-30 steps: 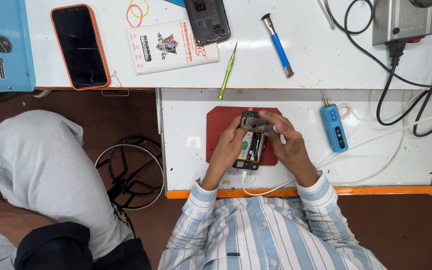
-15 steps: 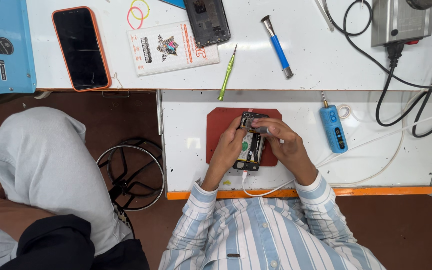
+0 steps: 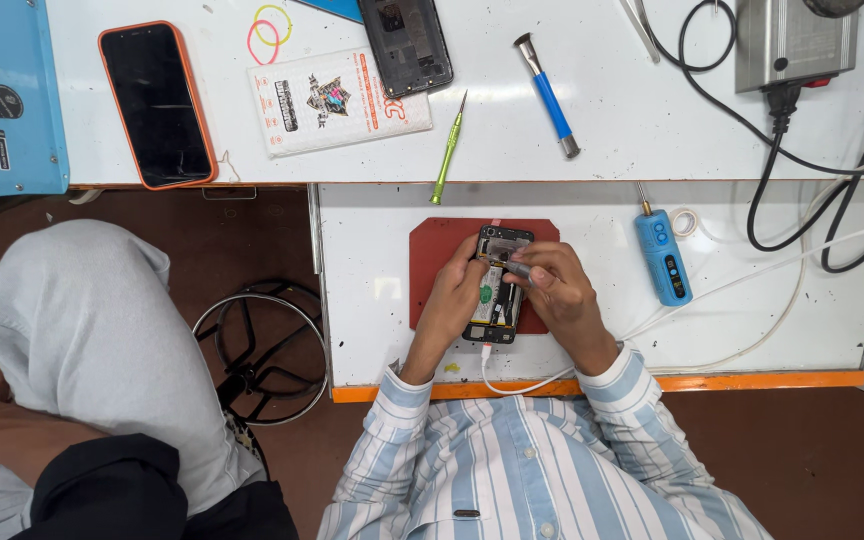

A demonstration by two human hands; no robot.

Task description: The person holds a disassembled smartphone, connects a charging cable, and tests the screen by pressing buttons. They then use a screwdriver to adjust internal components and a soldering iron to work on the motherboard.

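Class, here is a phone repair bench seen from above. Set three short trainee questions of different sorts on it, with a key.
1. True or false: the opened phone lies on a red mat.
2. Which tool lies nearest above the mat? A) green screwdriver B) blue-handled screwdriver C) blue electric driver
3. Fill in: the left hand steadies the phone, while the right hand holds a small ____ tool to it.

Key: 1 true; 2 A; 3 metal.
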